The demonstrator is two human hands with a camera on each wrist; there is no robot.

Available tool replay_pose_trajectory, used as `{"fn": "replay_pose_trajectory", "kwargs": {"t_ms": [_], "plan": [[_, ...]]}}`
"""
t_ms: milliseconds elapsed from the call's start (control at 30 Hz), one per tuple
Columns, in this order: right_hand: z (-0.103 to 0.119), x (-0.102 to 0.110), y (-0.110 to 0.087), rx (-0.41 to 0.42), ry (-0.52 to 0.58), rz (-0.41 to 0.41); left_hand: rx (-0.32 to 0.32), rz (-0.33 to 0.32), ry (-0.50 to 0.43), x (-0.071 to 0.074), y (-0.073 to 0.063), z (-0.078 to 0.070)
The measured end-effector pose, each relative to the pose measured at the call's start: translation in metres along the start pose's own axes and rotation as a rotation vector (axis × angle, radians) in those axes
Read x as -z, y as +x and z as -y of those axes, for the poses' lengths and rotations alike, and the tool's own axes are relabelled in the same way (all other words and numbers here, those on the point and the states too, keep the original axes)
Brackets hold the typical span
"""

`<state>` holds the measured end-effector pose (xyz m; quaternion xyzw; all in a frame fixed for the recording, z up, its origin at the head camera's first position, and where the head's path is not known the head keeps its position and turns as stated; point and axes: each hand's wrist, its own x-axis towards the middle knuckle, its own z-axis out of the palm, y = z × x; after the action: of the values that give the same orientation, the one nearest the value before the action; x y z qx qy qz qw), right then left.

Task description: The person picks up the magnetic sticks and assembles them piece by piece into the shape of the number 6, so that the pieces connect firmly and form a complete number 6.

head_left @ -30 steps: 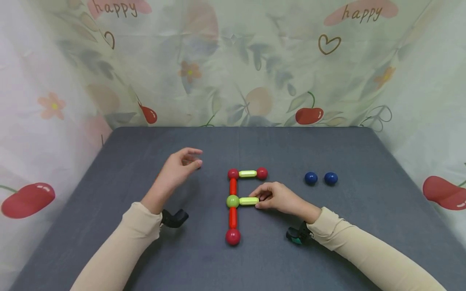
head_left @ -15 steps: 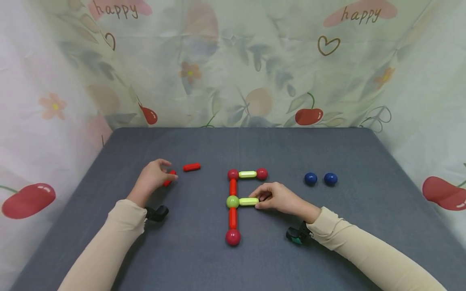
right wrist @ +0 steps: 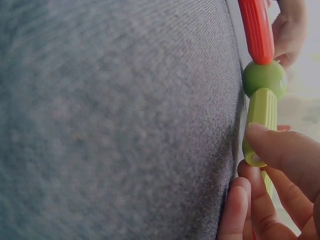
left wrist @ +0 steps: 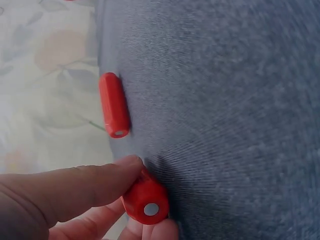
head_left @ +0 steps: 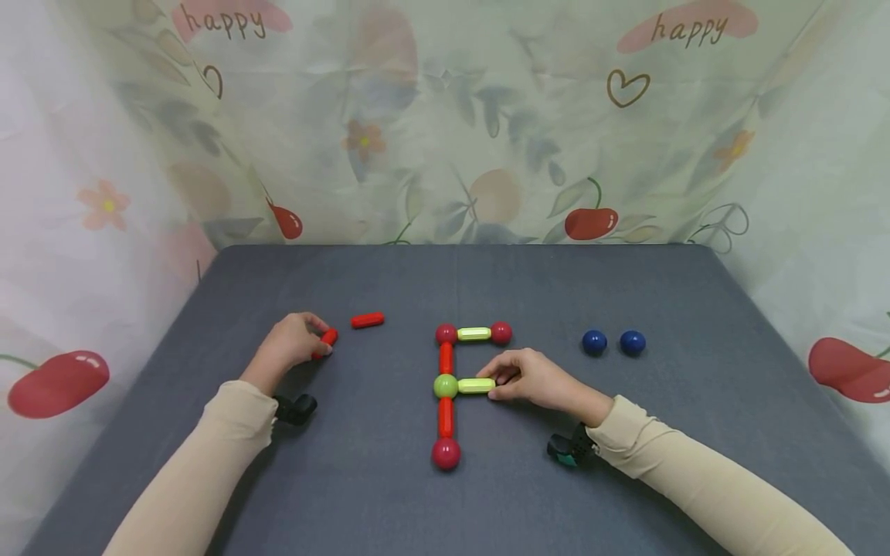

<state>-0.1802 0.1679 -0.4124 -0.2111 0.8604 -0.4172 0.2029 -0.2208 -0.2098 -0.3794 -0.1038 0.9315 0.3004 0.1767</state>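
Note:
My left hand (head_left: pixel 288 341) pinches a red magnetic rod (head_left: pixel 330 337) between thumb and fingers, low over the table's left part. The left wrist view shows that rod's end with a silver magnet. A second red rod (head_left: pixel 367 320) lies just beyond it, apart from the hand. My right hand (head_left: pixel 534 380) pinches the free end of a yellow-green rod (head_left: pixel 476 385), whose other end meets a green ball (head_left: pixel 446 386). Red rods join this ball to a red ball (head_left: pixel 446 334) behind and another red ball (head_left: pixel 446 453) in front. From the back ball, a yellow-green rod (head_left: pixel 474 333) runs to a red ball (head_left: pixel 501 333).
Two blue balls (head_left: pixel 613 343) sit side by side to the right of the built shape. The dark grey tabletop (head_left: pixel 389 494) ends at a patterned curtain (head_left: pixel 445 116) behind, with more curtain at both sides.
My left hand has moved left and nearer, uncovering the red rods, and now grips the nearer one. My right hand stays on the yellow-green rod.

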Motion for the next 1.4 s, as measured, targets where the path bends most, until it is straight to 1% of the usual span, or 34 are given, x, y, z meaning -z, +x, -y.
{"fn": "replay_pose_trajectory", "kwargs": {"t_ms": [67, 133, 233, 367, 467, 600, 700, 767, 833, 967, 1067, 1167, 1267, 1400], "plan": [[0.0, 0.0, 0.0, 0.002, 0.002, -0.001, -0.01, 0.003, -0.016, 0.001, -0.002, -0.001], [0.001, 0.0, 0.0, 0.003, 0.007, -0.002, -0.036, 0.004, -0.042, 0.003, -0.005, -0.002], [0.001, 0.0, -0.001, 0.004, 0.01, -0.004, -0.097, 0.002, -0.089, 0.005, -0.014, -0.008], [0.002, 0.0, -0.001, 0.004, 0.008, -0.005, -0.18, -0.006, -0.154, 0.006, -0.033, -0.026], [0.002, 0.0, -0.001, 0.001, 0.008, -0.003, -0.235, -0.014, -0.202, 0.002, -0.049, -0.044], [0.001, 0.001, -0.001, -0.002, 0.014, 0.001, -0.297, -0.041, -0.253, -0.012, -0.069, -0.067], [0.001, 0.001, -0.001, 0.001, 0.015, 0.0, -0.347, -0.068, -0.291, -0.026, -0.083, -0.082], [0.0, 0.001, 0.0, 0.003, 0.016, 0.002, -0.394, -0.067, -0.322, -0.037, -0.091, -0.091], [0.0, 0.001, 0.0, 0.009, 0.019, 0.003, -0.452, -0.047, -0.358, -0.048, -0.098, -0.097], [-0.001, 0.001, 0.001, 0.028, 0.016, 0.003, -0.596, 0.029, -0.398, -0.071, -0.109, -0.106], [-0.001, 0.002, 0.001, 0.048, 0.0, -0.003, -0.688, 0.09, -0.381, -0.087, -0.114, -0.111], [-0.003, 0.002, 0.0, 0.067, -0.015, -0.006, -0.746, 0.148, -0.32, -0.103, -0.114, -0.116], [-0.003, 0.002, 0.0, 0.07, -0.023, -0.011, -0.778, 0.19, -0.224, -0.116, -0.112, -0.119], [-0.003, 0.001, 0.0, 0.054, -0.015, -0.008, -0.789, 0.249, -0.055, -0.13, -0.107, -0.123]]}}
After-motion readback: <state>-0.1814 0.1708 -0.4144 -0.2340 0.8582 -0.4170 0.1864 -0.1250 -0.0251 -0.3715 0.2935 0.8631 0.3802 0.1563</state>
